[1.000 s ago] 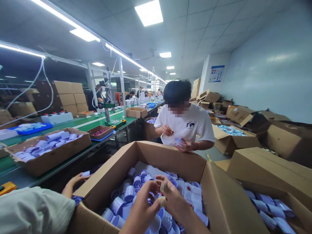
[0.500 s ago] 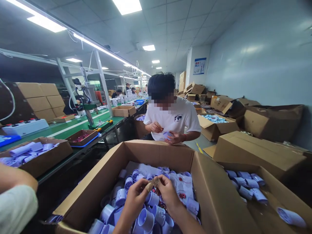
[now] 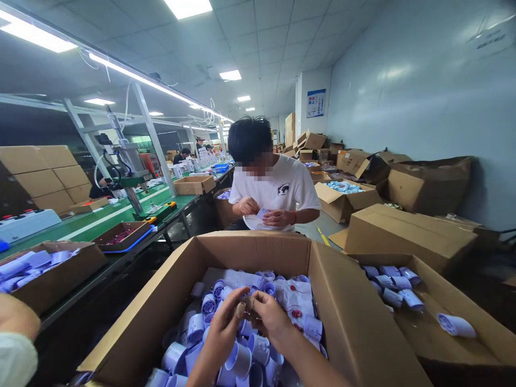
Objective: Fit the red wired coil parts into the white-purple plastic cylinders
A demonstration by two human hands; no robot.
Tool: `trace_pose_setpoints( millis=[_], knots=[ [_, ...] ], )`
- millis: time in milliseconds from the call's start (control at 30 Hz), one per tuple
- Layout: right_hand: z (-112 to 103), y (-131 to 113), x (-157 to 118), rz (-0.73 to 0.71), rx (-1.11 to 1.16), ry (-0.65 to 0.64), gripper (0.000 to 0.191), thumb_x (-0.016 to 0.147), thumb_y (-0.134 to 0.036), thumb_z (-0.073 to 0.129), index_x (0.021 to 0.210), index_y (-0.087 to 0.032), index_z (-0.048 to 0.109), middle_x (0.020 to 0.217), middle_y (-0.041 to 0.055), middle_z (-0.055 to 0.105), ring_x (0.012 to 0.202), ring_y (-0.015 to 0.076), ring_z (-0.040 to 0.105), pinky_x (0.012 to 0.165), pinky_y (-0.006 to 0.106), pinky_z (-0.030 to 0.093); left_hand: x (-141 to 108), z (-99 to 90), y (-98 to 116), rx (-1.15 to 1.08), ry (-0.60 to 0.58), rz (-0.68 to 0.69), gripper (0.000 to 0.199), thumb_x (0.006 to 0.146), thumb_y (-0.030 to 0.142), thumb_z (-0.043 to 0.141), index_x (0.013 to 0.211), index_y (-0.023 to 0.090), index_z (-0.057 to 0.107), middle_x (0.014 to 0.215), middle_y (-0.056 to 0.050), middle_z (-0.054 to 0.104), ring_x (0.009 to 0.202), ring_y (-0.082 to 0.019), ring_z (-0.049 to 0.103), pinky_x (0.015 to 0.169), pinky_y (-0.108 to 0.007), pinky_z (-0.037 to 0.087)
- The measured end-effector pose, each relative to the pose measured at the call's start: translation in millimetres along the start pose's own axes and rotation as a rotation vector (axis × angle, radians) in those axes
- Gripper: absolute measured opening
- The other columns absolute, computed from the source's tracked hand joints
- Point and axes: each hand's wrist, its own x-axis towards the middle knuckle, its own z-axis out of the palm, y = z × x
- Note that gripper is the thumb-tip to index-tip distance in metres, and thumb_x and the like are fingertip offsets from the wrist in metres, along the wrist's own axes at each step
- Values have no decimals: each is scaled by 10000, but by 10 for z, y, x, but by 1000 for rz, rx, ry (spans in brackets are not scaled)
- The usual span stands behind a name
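Small tan piece (image 3: pixel 241 309) pinched between the fingertips of both hands, held over the middle of the large open cardboard box (image 3: pixel 169 301); too small to identify further. Left hand (image 3: pixel 221 334) closed on it from the left, thumb and forefinger pressed to it; right hand (image 3: pixel 271 318) closed on it from the right, fingertips meeting the left's. Directly beneath: a heap of pale lavender plastic cup-shaped parts (image 3: pixel 237 361) filling the box, some white flat pieces with red marks (image 3: pixel 296 306) toward its far right. To the right, a second open box (image 3: pixel 443 344) holds a few of the same lavender parts. Beyond the far box wall, a person in a white T-shirt (image 3: pixel 282 191) handles a small part with both hands. Left: green conveyor bench (image 3: pixel 100 217) with trays.
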Motion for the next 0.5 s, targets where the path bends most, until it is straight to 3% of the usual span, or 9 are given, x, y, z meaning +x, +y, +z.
trace_pose_setpoints(
  millis=[133,233,367,500],
  knots=[
    [-39,-28,-33,30,76,-106,464,500,-532,748,592,-193,443,475,-79,455,425,54,379,459,207,257,23,-71,88,-36,-51,-69,507,717,526,630,1124,224,634,1130,-104,606,861,-199,612,736,-305,529],
    [-34,-43,-79,56,58,-164,433,538,-517,737,594,-194,454,480,-81,445,424,52,371,461,212,262,46,-80,160,62,-74,-5,366,710,463,657,976,217,701,988,-81,616,781,-169,593,679,-266,515],
    [-32,-69,-100,73,-38,-163,468,517,-560,732,573,-201,436,442,-94,397,403,51,335,441,217,227,66,-110,183,119,-73,92,194,717,388,658,724,206,722,860,-69,611,782,-170,578,658,-246,486],
    [-35,-79,-95,115,-188,-119,495,497,-590,729,561,-206,424,406,-95,401,382,52,322,433,219,217,97,-153,187,30,-71,35,242,675,420,691,651,179,683,823,-63,604,719,-156,553,593,-234,448]
  ],
)
